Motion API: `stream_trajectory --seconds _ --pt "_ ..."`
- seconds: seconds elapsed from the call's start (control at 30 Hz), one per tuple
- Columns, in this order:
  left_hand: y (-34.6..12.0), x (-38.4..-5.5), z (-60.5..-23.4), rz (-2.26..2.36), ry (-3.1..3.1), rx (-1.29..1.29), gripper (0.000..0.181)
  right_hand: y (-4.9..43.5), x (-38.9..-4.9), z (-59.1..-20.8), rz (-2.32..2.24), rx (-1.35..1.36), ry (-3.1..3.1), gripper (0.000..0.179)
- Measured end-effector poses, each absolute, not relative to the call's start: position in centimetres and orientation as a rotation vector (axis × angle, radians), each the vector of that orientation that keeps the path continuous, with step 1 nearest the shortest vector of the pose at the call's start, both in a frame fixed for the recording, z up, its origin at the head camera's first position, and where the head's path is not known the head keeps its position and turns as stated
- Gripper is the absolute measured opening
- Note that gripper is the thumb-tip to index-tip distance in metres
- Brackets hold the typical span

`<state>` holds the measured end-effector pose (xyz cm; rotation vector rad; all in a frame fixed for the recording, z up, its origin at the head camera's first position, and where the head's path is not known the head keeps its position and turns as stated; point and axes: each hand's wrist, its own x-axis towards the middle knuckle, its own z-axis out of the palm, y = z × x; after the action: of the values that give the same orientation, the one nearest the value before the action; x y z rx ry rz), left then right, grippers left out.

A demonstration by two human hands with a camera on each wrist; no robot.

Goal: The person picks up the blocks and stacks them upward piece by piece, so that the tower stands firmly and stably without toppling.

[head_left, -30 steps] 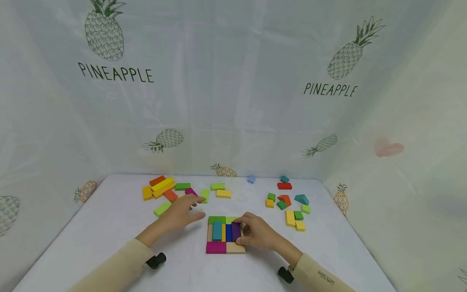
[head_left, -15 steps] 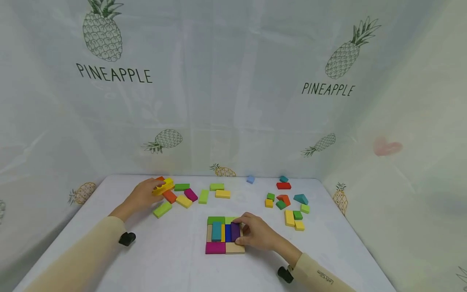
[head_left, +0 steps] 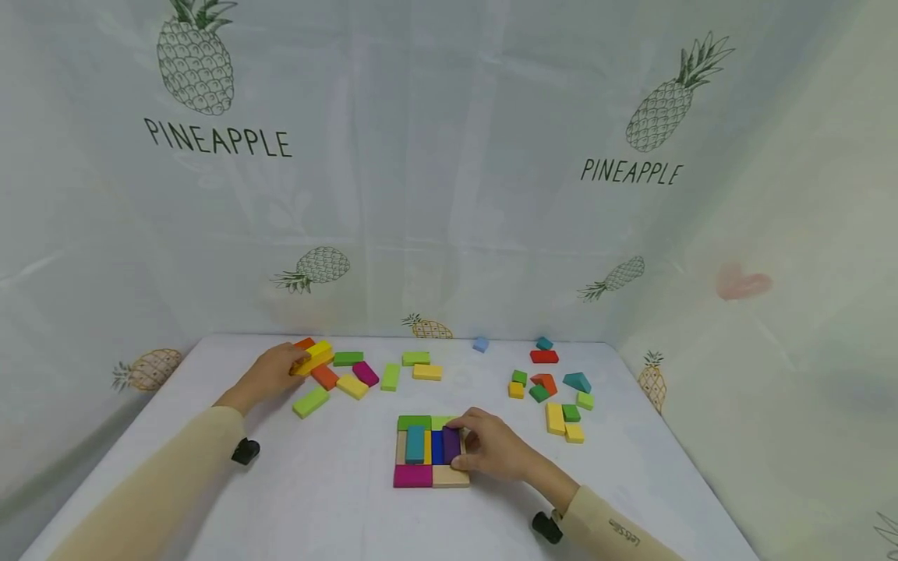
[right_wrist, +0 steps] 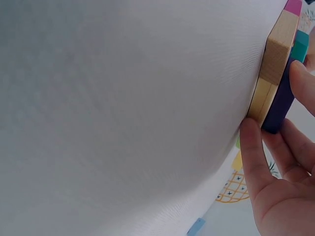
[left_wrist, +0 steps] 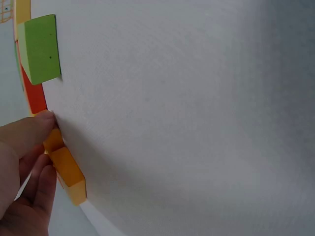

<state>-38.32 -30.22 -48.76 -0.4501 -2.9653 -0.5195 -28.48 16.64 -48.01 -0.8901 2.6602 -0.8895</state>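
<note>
My left hand [head_left: 272, 375] reaches to the pile at the back left, thumb and fingers pinching a yellow block [head_left: 317, 355]. In the left wrist view, the thumb and fingers [left_wrist: 45, 183] close about a yellow block [left_wrist: 53, 141], beside another yellow-orange block [left_wrist: 69, 169]. My right hand [head_left: 494, 446] holds a purple block [head_left: 451, 446] by its two ends, on the right part of a flat square of blocks. That square has a magenta block [head_left: 413, 476], a plain wood block [head_left: 451, 477], a teal block [head_left: 415, 445] on top and a blue block [head_left: 437, 447].
Near the left hand lie an orange-red block [head_left: 324, 377], a light green block [head_left: 311, 402] and a magenta block [head_left: 365, 373]. Several small blocks, among them a red block [head_left: 544, 357] and a teal triangle [head_left: 578, 382], are scattered at the right on the white table [head_left: 337, 506].
My left hand has moved from beside the square out to the yellow blocks at the back left, its fingers now closed in on one. The right hand stays on the purple block.
</note>
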Motion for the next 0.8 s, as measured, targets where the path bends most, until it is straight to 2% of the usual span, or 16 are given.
stream_trajectory --seconds 0.2,0.8 --pt "-30.8 -38.0 -48.6 -0.538 -2.954 -0.457 0.039 16.6 -28.5 -48.1 -0.875 -0.898 2.673 0.054" --pt "-31.2 -38.0 -48.4 -0.57 -3.025 -0.37 0.033 16.6 -28.3 -48.0 -0.881 -0.891 2.671 0.055"
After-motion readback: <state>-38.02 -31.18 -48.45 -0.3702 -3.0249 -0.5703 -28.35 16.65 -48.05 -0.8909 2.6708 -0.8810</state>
